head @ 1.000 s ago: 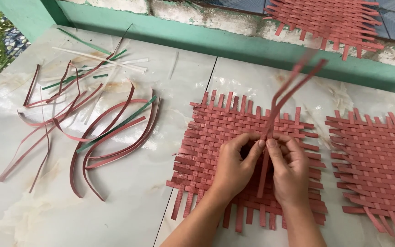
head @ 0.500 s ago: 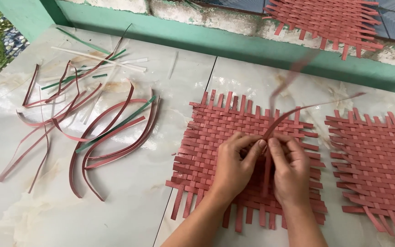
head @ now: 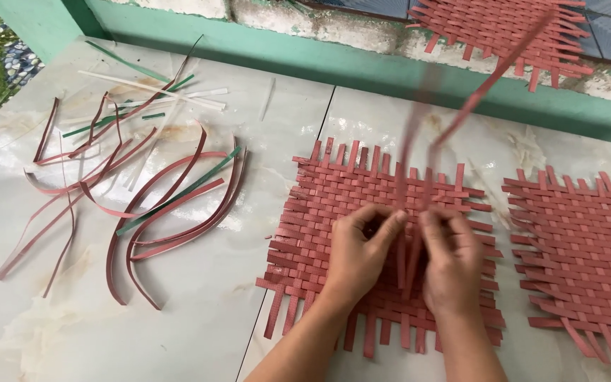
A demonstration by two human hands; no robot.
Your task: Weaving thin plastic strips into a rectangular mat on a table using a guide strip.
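Over the red woven mat [head: 334, 205], our left hand [head: 357, 255] and right hand [head: 450, 258] each pinched blurred red strips [head: 461, 113], fingers closed on them.

I see no packages, labels, signs or screens anywhere in front of me, near or far, left or right
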